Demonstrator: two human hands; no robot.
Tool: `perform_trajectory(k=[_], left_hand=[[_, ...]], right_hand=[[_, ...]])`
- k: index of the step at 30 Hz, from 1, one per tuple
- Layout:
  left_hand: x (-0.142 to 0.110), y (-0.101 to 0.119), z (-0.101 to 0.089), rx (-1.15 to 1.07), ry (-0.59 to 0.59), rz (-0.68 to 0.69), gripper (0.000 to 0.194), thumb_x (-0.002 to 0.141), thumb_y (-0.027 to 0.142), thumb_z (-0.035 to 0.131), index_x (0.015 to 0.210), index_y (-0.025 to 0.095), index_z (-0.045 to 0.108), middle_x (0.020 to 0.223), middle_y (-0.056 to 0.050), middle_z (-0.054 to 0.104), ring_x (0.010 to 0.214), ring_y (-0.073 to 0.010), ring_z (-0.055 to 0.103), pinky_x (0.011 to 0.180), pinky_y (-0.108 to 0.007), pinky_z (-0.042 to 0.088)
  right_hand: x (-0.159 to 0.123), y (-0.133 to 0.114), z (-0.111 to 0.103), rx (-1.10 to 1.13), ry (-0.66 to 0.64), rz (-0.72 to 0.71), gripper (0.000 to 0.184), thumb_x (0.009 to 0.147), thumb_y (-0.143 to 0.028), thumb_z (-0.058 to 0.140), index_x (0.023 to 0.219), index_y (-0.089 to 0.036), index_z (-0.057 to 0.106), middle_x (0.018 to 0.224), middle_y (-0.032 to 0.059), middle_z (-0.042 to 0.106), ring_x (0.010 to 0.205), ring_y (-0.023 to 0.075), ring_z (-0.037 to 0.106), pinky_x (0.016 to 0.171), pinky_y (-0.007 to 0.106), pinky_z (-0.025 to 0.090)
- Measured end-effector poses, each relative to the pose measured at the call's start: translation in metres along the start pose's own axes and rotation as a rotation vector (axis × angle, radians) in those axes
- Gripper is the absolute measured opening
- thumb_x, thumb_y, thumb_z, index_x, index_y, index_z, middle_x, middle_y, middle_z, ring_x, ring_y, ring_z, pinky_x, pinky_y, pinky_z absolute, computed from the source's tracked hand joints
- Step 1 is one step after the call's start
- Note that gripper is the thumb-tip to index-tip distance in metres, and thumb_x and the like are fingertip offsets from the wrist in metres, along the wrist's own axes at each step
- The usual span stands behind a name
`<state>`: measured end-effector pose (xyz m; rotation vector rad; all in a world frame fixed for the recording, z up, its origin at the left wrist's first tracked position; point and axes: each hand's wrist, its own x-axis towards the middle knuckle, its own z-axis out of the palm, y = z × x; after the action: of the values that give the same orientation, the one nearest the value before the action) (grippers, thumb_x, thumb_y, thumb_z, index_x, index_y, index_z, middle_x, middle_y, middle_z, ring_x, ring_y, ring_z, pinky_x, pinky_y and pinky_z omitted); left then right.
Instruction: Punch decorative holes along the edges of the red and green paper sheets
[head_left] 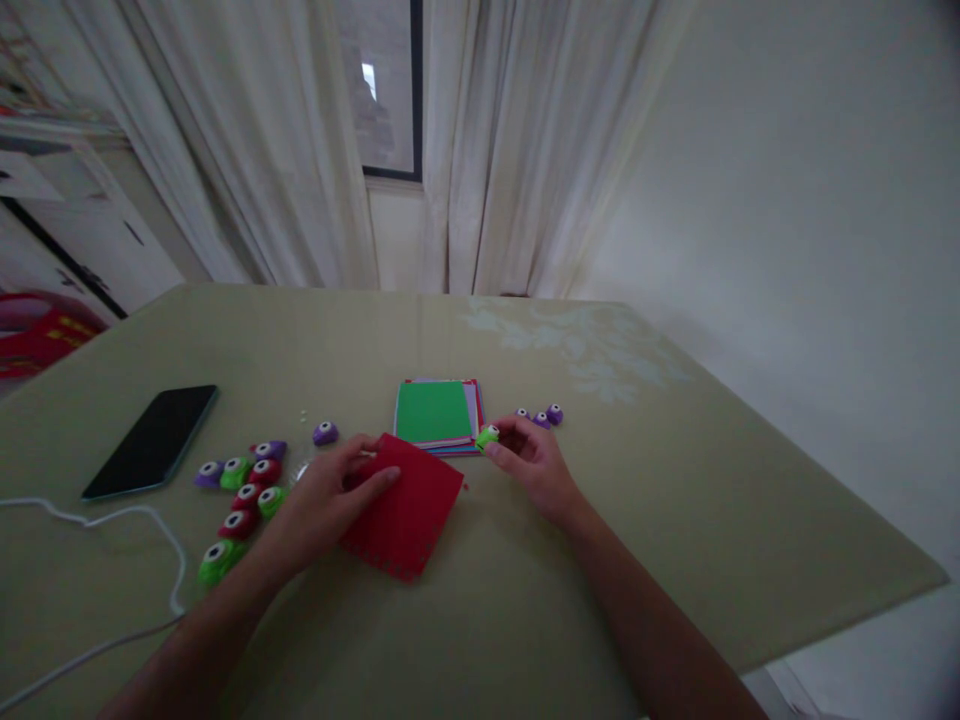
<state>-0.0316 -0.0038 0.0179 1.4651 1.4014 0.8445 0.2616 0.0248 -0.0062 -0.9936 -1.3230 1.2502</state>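
My left hand holds a red square sheet, thumb lying on its face and the other fingers at its left edge. Small marks run along the sheet's lower edge. Between the thumb and fingertips of my right hand is a small green one-eyed toy, close to the right edge of a stack of coloured square sheets. The top sheet of that stack is green. Just beyond my right hand sit several small purple eyeball toys.
Several red, green and purple eyeball toys lie left of my left forearm, and a lone purple one sits farther back. A dark tablet and a white cable are on the left of the table. Curtains hang behind.
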Motion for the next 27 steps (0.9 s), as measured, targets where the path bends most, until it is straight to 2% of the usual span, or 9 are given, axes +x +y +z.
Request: perform_trajectory(k=[3,6,11,17,22,27], left_hand=[[-0.005,0.014,0.001,-0.149,0.191,-0.118,0.046,0.084,0.052,0.079,0.114,0.019,0.073,0.095,-0.008,0.084,0.072,-0.0257,0.078,0.057,-0.030,0.061],[-0.008,0.021,0.005,-0.271,0.258,-0.155,0.042,0.085,0.049,0.078,0.113,0.018,0.074,0.080,-0.005,0.083,0.059,-0.0212,0.074,0.051,-0.027,0.059],[-0.006,0.019,0.014,-0.289,0.248,-0.142,0.036,0.085,0.049,0.078,0.105,0.019,0.074,0.064,-0.002,0.077,0.047,-0.0186,0.068,0.039,-0.022,0.050],[-0.010,0.020,0.018,-0.185,0.245,-0.070,0.037,0.084,0.055,0.076,0.085,0.019,0.071,0.060,0.000,0.073,0.047,-0.0175,0.067,0.036,-0.020,0.044],[-0.012,0.026,0.020,-0.219,0.253,-0.088,0.039,0.081,0.056,0.077,0.085,0.018,0.070,0.060,0.000,0.073,0.045,-0.0172,0.065,0.034,-0.020,0.041],[-0.010,0.021,0.021,-0.249,0.219,-0.104,0.043,0.082,0.059,0.077,0.094,0.018,0.072,0.066,-0.003,0.077,0.050,-0.0200,0.070,0.037,-0.022,0.047]], right_hand=[[-0.002,-0.002,-0.004,-0.118,-0.028,-0.068,0.036,0.082,-0.042,0.088,0.108,-0.021,0.074,0.095,0.0047,0.075,0.082,0.0179,0.069,0.076,0.031,0.057],[-0.005,-0.005,-0.001,-0.227,-0.080,-0.152,0.033,0.085,-0.036,0.086,0.111,-0.020,0.075,0.096,0.0053,0.076,0.079,0.0172,0.069,0.076,0.031,0.058],[-0.011,-0.007,0.011,-0.324,-0.137,-0.208,0.032,0.087,-0.034,0.086,0.114,-0.020,0.076,0.102,0.0073,0.080,0.080,0.0181,0.073,0.077,0.033,0.061],[-0.012,-0.006,0.014,-0.336,-0.107,-0.214,0.032,0.087,-0.036,0.087,0.113,-0.022,0.076,0.102,0.0069,0.080,0.082,0.0188,0.073,0.077,0.033,0.061],[-0.010,-0.005,0.010,-0.303,-0.066,-0.208,0.033,0.086,-0.037,0.089,0.111,-0.022,0.074,0.097,0.0058,0.078,0.082,0.0196,0.074,0.078,0.034,0.061],[-0.011,-0.007,0.010,-0.303,-0.081,-0.224,0.031,0.086,-0.036,0.089,0.111,-0.022,0.075,0.095,0.0046,0.077,0.080,0.0181,0.073,0.077,0.032,0.060]])
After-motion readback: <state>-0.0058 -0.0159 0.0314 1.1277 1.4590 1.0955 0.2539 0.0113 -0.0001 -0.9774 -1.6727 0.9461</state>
